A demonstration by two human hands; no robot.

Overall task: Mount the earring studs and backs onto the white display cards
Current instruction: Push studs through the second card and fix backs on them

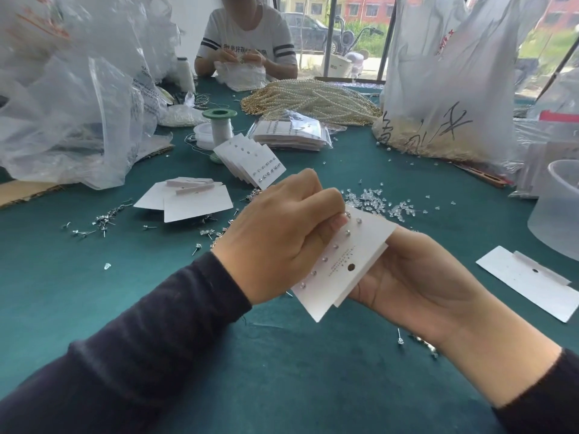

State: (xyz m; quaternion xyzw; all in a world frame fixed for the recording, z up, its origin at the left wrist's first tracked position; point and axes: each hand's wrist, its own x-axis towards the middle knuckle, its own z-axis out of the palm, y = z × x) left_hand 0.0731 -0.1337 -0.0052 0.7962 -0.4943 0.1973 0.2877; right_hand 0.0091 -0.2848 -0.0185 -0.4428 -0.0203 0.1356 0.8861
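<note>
The fingers (336,222) of my left hand (282,236) are curled tight. They pinch the far end of a white card (351,261), right by its top stud. I cannot tell if a back sits between them. My right hand (419,277) holds the same card from under its right side, and those fingers are hidden behind it. The card is up off the bench (94,292) and tilted. A row of studs (335,246) runs along its left edge.

Just past my hands lies a heap of clear backs (385,205). Loose studs (103,219) are spread on the left, near some blank cards (194,202). Farther off leans a stack of filled cards (253,161). One more card (529,280) lies flat on the right.

A clear tub (557,208) stands at the right edge; I cannot tell what is in it. A big plastic bag (438,89) far right holds pale gold stuff at its bottom. Clear sleeves (291,133) in the middle hold packs of cards.
</note>
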